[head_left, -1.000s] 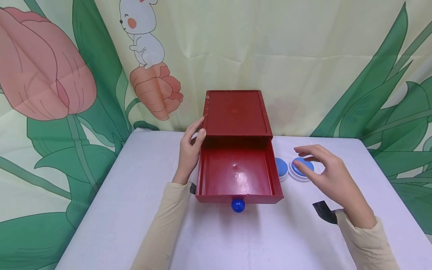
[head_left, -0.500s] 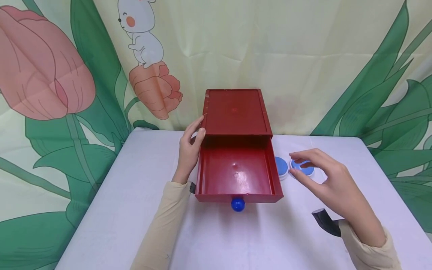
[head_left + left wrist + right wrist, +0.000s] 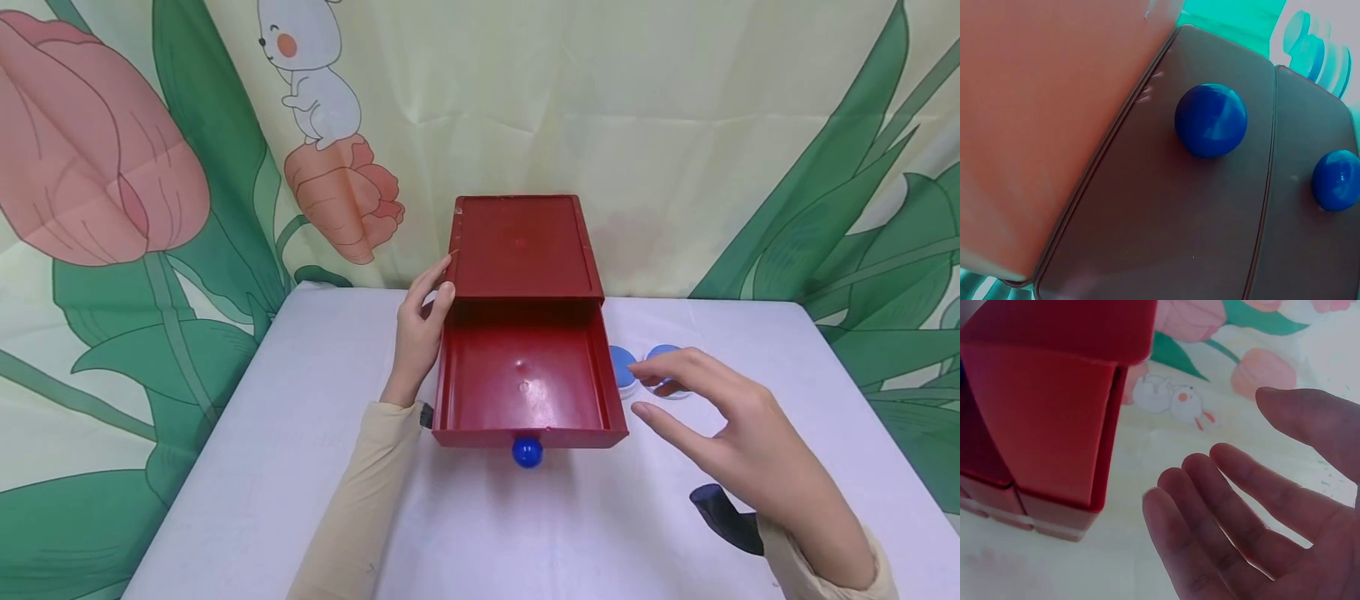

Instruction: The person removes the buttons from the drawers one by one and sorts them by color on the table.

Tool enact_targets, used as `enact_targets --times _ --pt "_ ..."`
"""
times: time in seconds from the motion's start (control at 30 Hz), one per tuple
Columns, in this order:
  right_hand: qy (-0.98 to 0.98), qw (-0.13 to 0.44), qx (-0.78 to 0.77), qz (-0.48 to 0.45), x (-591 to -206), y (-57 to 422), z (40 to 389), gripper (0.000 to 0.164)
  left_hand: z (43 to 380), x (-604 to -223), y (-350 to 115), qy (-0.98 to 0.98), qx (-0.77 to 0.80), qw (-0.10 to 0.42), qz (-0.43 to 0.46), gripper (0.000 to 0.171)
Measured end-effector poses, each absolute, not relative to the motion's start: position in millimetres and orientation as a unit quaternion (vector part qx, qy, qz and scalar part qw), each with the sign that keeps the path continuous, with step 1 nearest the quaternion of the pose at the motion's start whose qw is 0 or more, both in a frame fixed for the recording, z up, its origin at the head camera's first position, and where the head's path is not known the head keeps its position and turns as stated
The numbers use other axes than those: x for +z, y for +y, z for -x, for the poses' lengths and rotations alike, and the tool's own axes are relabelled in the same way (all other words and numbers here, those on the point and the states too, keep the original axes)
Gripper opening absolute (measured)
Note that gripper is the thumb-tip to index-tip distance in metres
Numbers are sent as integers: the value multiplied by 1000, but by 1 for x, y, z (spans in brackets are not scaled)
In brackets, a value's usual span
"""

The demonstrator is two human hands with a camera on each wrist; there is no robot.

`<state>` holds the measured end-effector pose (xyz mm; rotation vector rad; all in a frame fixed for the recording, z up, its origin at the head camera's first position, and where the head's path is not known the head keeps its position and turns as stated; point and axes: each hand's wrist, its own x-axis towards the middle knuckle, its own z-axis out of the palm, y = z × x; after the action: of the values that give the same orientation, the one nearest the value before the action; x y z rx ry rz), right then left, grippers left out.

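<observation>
In the head view, a red drawer cabinet (image 3: pixel 519 246) stands mid-table with its top drawer (image 3: pixel 525 383) pulled out; nothing lies inside. A round blue knob (image 3: pixel 527 452) marks the drawer's front. My left hand (image 3: pixel 417 337) rests with extended fingers against the cabinet's left side. Two closed fronts with a blue knob (image 3: pixel 1211 120) each fill much of the left wrist view. To the right of the drawer, my right hand (image 3: pixel 723 421) hovers with fingers and thumb apart, holding nothing; its spread fingers (image 3: pixel 1222 519) show in the right wrist view, beside the cabinet (image 3: pixel 1041 425).
Two round blue-topped white things, one (image 3: pixel 621 367) close against the drawer's right side and another (image 3: pixel 663 351) farther right, sit on the white table (image 3: pixel 247 467). My right hand partly covers them. Behind the table hangs a curtain (image 3: pixel 675 150) printed with flowers and a rabbit.
My right hand has moved left and nearer the camera, from over the blue-topped things to beside the drawer's front right. The left hand keeps its place on the cabinet.
</observation>
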<state>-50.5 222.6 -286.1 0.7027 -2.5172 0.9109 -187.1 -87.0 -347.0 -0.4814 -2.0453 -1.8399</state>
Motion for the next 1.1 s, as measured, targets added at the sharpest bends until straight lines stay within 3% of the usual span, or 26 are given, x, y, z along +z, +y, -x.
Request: enact_targets --times 0.6,1.1 --pt "-898 142 317 -270 -283 206 33 53 186 -346 -86 -723 -648 172 168 45" --pt "-901 85 343 -252 -293 195 24 36 187 -347 -86 -721 -649 170 170 45"
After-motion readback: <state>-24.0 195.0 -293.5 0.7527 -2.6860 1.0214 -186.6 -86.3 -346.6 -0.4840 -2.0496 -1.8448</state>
